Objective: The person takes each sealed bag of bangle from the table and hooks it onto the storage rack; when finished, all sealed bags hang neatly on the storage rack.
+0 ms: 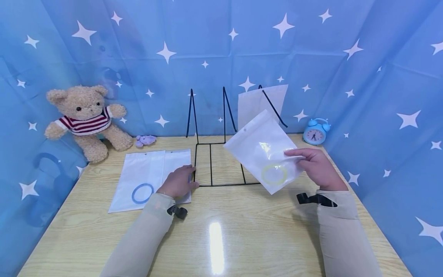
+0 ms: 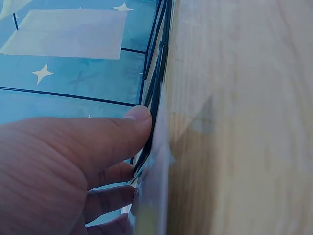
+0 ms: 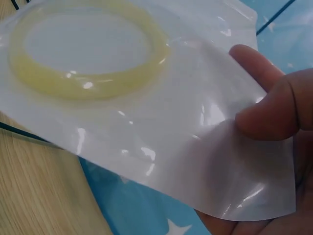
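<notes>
My right grip (image 1: 316, 167) is pinching a white pouch (image 1: 254, 142), yellow ring (image 3: 88, 87) inside, above the surface (image 1: 256, 227) by the black rack (image 1: 210, 165); my left grip (image 1: 177, 181) is holding the rack's left edge.

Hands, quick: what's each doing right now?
Left hand: touching the black rack; grip unclear.
Right hand: holding the white bag with the yellow ring.
</notes>
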A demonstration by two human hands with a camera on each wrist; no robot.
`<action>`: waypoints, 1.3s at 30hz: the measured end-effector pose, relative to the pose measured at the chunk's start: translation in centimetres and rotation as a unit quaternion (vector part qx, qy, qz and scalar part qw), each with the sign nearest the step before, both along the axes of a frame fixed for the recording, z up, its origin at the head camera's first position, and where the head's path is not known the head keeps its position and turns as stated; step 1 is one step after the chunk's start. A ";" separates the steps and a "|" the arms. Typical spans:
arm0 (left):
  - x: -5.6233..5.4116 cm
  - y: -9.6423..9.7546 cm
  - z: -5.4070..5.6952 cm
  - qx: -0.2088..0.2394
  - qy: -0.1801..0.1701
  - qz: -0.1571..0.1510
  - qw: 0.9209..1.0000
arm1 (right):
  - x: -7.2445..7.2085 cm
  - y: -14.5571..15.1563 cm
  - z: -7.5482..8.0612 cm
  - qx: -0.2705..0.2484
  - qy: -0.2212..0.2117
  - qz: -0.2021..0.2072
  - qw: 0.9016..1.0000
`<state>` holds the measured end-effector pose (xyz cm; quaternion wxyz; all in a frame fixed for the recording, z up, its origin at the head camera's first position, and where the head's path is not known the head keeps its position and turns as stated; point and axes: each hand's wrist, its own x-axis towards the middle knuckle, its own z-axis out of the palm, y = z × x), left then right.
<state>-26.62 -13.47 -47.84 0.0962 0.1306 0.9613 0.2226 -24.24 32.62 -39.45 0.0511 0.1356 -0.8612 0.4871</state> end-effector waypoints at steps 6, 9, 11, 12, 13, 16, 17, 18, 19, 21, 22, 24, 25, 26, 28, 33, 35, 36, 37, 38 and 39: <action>-0.1 0.0 -0.2 -0.004 0.004 -0.002 1.000 | 0.7 -0.6 0.8 -0.019 -0.011 0.046 0.999; -0.3 0.0 -0.3 -0.005 0.006 -0.002 1.000 | 1.2 -0.9 1.3 -0.043 -0.003 0.078 0.996; -0.4 -0.1 -0.3 -0.008 0.006 -0.002 1.000 | 1.5 -1.0 1.6 -0.068 0.001 0.102 0.993; -0.4 -0.1 -0.4 -0.009 0.006 -0.002 1.000 | 1.6 -1.1 1.8 -0.079 0.002 0.111 0.991; -0.4 -0.1 -0.4 -0.009 0.006 -0.002 1.000 | 1.7 -1.1 1.8 -0.087 0.003 0.117 0.989; -0.5 -0.1 -0.4 -0.008 0.005 -0.002 1.000 | 1.9 -1.2 2.0 -0.106 0.003 0.129 0.986; -0.5 -0.1 -0.5 -0.007 0.006 -0.002 1.000 | 1.9 -1.3 2.0 -0.105 0.005 0.130 0.986; -0.4 0.0 -0.5 -0.006 0.005 -0.001 1.000 | 2.0 -1.4 2.1 -0.103 0.006 0.129 0.986; -0.4 0.0 -0.4 -0.006 0.004 -0.001 1.000 | 2.0 -1.5 2.1 -0.100 0.009 0.128 0.987; -0.4 0.0 -0.4 -0.005 0.003 0.001 1.000 | 2.1 -1.6 2.2 -0.092 0.014 0.125 0.988; -0.4 0.0 -0.4 -0.004 0.002 0.002 1.000 | 2.1 -1.8 2.3 -0.087 0.014 0.124 0.988; -0.3 0.1 -0.3 -0.002 0.001 0.004 1.000 | 2.1 -1.9 2.4 -0.080 0.016 0.122 0.989; -0.3 0.1 -0.3 -0.001 0.000 0.006 1.000 | 2.1 -2.0 2.4 -0.076 0.016 0.121 0.990; -0.3 0.1 -0.3 0.000 0.000 0.007 1.000 | 2.1 -2.1 2.4 -0.073 0.015 0.120 0.990; -0.3 0.1 -0.3 0.002 0.000 0.007 1.000 | 2.1 -2.2 2.3 -0.069 0.011 0.122 0.990; -0.3 0.1 -0.4 0.001 0.000 0.004 1.000 | 1.9 -2.4 2.1 -0.050 0.003 0.126 0.991; -0.3 0.0 -0.4 -0.001 0.000 0.002 1.000 | 1.9 -2.5 2.1 -0.044 0.000 0.133 0.990; -0.3 0.0 -0.4 -0.001 0.000 0.002 1.000 | 1.9 -2.5 2.0 -0.042 -0.001 0.139 0.989; -0.3 0.0 -0.4 -0.001 0.000 0.002 1.000 | 1.8 -2.6 2.0 -0.040 -0.001 0.144 0.989; -0.3 0.0 -0.5 -0.001 0.001 0.002 1.000 | 1.8 -2.6 1.9 -0.042 -0.004 0.152 0.988; -0.3 0.0 -0.5 0.000 0.001 0.002 1.000 | 1.7 -2.7 1.9 -0.046 -0.007 0.160 0.986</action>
